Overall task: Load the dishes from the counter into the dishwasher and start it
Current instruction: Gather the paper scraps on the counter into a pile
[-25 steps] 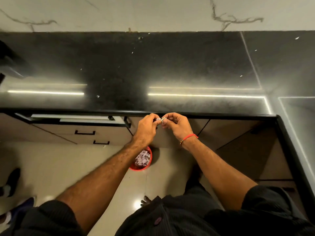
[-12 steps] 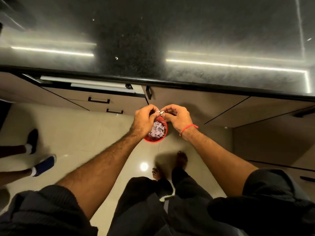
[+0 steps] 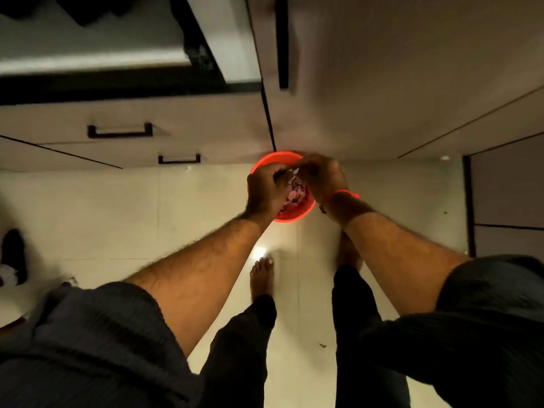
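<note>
My left hand [image 3: 265,188] and my right hand [image 3: 322,178] are held close together just above a red bin [image 3: 297,214] on the floor. Between their curled fingertips they pinch a small pale packet [image 3: 294,171], which is blurred. The bin holds several crumpled pinkish wrappers [image 3: 295,195], and my hands cover most of its opening. A red thread circles my right wrist. At the top left a dark-framed pale panel [image 3: 203,60] stands out from the cabinet fronts. No dishes are in view.
Two drawers with black handles [image 3: 120,131] are on the left, and a cabinet door with a vertical black handle [image 3: 282,42] is above the bin. My bare foot [image 3: 262,278] stands on pale floor tiles. Another person's dark shoe [image 3: 13,254] is at the left edge.
My view has tipped down from the black counter to the floor. Both hands, still pinching the small packet, have dropped from counter-edge height to just over the red bin.
</note>
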### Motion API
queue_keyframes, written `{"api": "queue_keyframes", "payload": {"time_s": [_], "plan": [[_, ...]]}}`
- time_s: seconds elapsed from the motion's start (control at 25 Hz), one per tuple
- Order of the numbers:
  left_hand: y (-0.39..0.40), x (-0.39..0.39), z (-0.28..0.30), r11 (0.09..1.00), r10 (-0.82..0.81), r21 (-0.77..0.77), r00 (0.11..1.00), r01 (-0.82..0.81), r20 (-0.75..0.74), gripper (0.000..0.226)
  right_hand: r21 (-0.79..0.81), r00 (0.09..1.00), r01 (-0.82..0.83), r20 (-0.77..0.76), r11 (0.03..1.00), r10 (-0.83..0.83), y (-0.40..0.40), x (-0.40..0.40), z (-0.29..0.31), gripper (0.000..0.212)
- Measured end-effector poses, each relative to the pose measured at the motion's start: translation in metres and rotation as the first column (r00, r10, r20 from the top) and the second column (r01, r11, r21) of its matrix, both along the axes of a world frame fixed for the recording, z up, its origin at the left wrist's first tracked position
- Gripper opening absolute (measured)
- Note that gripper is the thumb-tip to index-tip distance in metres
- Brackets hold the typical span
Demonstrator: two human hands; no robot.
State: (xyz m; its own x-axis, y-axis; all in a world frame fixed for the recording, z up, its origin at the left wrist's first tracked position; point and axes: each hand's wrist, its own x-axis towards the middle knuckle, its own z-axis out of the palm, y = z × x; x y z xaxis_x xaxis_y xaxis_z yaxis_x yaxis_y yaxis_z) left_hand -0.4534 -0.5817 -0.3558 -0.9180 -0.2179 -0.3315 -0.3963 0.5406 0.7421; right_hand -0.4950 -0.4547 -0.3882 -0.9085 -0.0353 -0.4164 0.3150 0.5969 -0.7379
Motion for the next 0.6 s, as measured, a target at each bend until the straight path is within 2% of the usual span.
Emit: {"api": "queue_keyframes", "payload": {"time_s": [0.08,0.2,0.36,0.44,0.52,0.6], "plan": [[-0.009,0.006,-0.041,1.0,-0.002,0.0,0.999,0.002,0.054,0.026,0.056,0.998,-0.028,0.063,0.998,0.025,-0.017,0.007,-0.046,0.032],[-0.014,0.022,-0.082,1.0,-0.011,0.017,0.974,0.007,0.228,0.037,0.077,0.986,-0.062,0.16,0.995,0.049,-0.032,0.022,-0.094,0.043],[-0.018,0.03,-0.091,0.999,0.034,-0.02,0.954,-0.029,0.297,0.057,0.1,0.986,-0.045,0.166,0.994,0.028,-0.031,0.033,-0.116,0.047],[-0.02,0.028,-0.086,0.999,0.019,-0.041,0.964,-0.009,0.265,0.052,0.09,0.986,0.001,0.165,0.996,-0.016,-0.029,0.038,-0.108,0.044],[-0.028,0.027,-0.078,1.0,-0.012,-0.021,0.976,0.017,0.218,0.037,0.082,0.989,0.042,0.135,0.996,-0.053,-0.028,0.043,-0.092,0.038],[-0.041,0.026,-0.07,0.99,-0.121,-0.046,0.979,0.13,0.161,0.02,0.109,0.993,0.057,0.092,0.992,-0.067,-0.027,0.047,-0.075,0.03]]}}
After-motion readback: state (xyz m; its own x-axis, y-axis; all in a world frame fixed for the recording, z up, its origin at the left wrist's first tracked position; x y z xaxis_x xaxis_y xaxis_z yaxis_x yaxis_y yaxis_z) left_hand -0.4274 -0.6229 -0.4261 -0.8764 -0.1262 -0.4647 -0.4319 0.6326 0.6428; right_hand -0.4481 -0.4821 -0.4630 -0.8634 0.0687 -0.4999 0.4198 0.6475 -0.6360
